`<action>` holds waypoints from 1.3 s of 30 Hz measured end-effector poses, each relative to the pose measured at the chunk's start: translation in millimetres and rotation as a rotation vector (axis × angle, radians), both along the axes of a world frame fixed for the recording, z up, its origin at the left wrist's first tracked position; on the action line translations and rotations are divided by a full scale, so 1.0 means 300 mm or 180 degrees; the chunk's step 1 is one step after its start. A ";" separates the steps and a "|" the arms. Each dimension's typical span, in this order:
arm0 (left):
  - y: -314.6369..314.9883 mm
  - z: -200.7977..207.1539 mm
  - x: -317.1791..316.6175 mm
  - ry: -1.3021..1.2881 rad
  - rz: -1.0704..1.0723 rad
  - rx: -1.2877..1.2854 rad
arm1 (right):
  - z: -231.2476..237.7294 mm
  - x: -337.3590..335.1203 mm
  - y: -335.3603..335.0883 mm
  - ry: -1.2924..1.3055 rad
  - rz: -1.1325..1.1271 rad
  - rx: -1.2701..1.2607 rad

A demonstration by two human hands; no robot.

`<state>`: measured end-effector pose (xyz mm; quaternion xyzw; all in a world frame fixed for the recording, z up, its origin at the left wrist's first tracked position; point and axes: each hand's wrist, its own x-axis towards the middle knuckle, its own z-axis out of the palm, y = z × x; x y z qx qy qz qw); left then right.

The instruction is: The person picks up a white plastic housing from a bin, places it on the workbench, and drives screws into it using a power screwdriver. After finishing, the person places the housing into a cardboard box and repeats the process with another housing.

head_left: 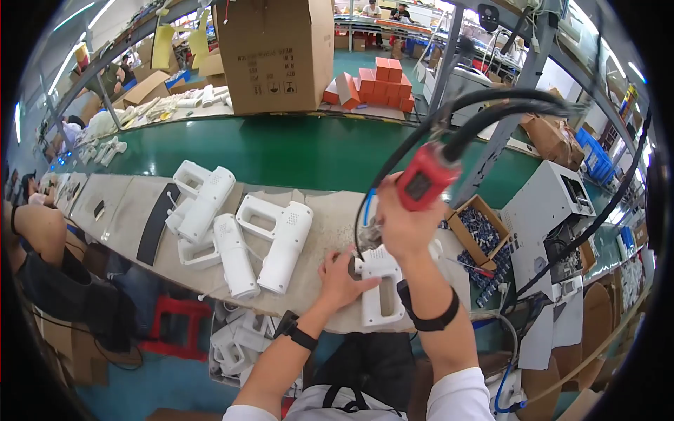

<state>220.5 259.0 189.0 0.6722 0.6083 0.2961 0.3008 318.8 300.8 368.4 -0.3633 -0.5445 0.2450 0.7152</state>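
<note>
My right hand (408,231) is wrapped round a red electric screwdriver (427,177) with thick black cables running up from it. The tool is held over a white plastic housing with a loop handle (382,321) at the bench's front edge; its tip is hidden behind my hand. On the left side of that housing rests my left hand (342,281), thumb across the handle and fingers curled at the edge, gripping it. To the left lie more such white housings: one (284,245) nearest my left hand, another (237,259) beside it, and a third (205,203) farther back.
A green conveyor belt (295,151) runs behind the bench. On the right stand a carton of small dark parts (467,242), loose similar parts and a grey machine (540,224). Across the belt are a big cardboard box (274,56) and orange boxes (382,84). A person sits at left.
</note>
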 end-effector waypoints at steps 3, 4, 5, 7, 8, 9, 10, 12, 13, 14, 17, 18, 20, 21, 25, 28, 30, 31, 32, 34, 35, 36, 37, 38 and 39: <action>-0.025 0.065 0.010 -0.0356 0.0099 -0.0137 | 0.115 0.030 -0.096 0.0300 0.0317 -0.0067; -0.025 0.058 0.007 -0.0364 0.0090 -0.0121 | 0.116 0.030 -0.100 0.0292 0.0310 -0.0051; -0.026 0.039 0.002 -0.0052 0.0020 -0.0040 | 0.111 0.025 -0.101 0.0161 0.0281 -0.0009; -0.024 0.030 0.002 0.0259 -0.0047 0.0045 | 0.095 0.020 -0.100 0.0029 0.0254 0.0035; -0.022 0.030 0.005 0.0252 -0.0080 0.0022 | 0.083 0.020 -0.098 0.0059 0.0302 -0.0022; -0.020 0.029 0.006 0.0248 -0.0111 -0.0003 | 0.071 0.018 -0.094 0.0091 0.0353 -0.0080; -0.017 0.019 0.005 0.0236 -0.0109 -0.0015 | 0.055 0.010 -0.086 0.0081 0.0355 -0.0093; -0.009 -0.003 0.003 0.0324 -0.0247 0.0206 | 0.021 -0.010 -0.069 0.0116 0.0336 -0.0284; -0.012 0.002 0.001 0.0336 -0.0241 0.0189 | -0.004 -0.018 -0.064 0.0130 0.0343 -0.0299; -0.015 0.015 0.000 0.0350 -0.0288 0.0142 | -0.031 -0.027 -0.060 0.0051 0.0339 -0.0428; 0.007 -0.052 0.000 0.0336 -0.0350 0.0064 | -0.047 -0.054 -0.064 -0.0145 0.0321 -0.0391; 0.015 -0.090 -0.002 0.0306 -0.0371 0.0023 | -0.042 -0.060 -0.071 -0.0264 0.0299 -0.0235; 0.006 -0.045 0.014 0.0464 -0.0358 0.0089 | -0.044 -0.046 -0.076 -0.0178 0.0273 -0.0302; -0.002 -0.019 0.021 0.0618 -0.0332 0.0141 | -0.042 -0.035 -0.076 -0.0093 0.0260 -0.0382; -0.042 0.060 0.011 0.0146 -0.0103 -0.0115 | 0.095 0.044 -0.140 0.0236 0.0226 -0.0216; -0.033 0.079 0.003 0.0023 -0.0043 -0.0158 | 0.140 0.064 -0.150 0.0226 0.0311 -0.0142; -0.021 0.052 0.001 0.0337 -0.0165 -0.0061 | 0.107 0.063 -0.131 0.0106 0.0195 -0.0132; -0.020 0.045 0.005 0.0338 -0.0168 -0.0065 | 0.085 0.063 -0.124 0.0108 0.0192 -0.0135; -0.020 0.039 0.008 0.0361 -0.0170 -0.0018 | 0.062 0.062 -0.118 0.0123 0.0180 -0.0217; -0.017 0.024 0.007 0.0400 -0.0159 0.0019 | -0.002 0.052 -0.092 0.0154 0.0182 -0.0308; -0.018 0.021 0.007 0.0407 -0.0173 0.0106 | -0.036 0.044 -0.079 0.0078 0.0165 -0.0416; -0.022 0.023 0.007 0.0413 -0.0187 0.0195 | -0.055 0.036 -0.077 0.0003 0.0148 -0.0521; -0.023 0.030 0.012 0.0423 -0.0183 0.0204 | -0.060 0.031 -0.081 0.0100 0.0229 -0.0671; -0.031 0.041 0.018 0.0329 -0.0196 0.0097 | -0.060 0.026 -0.084 0.0108 0.0231 -0.0658; -0.042 0.053 0.028 0.0233 -0.0213 -0.0008 | -0.058 0.022 -0.087 -0.0006 0.0228 -0.0529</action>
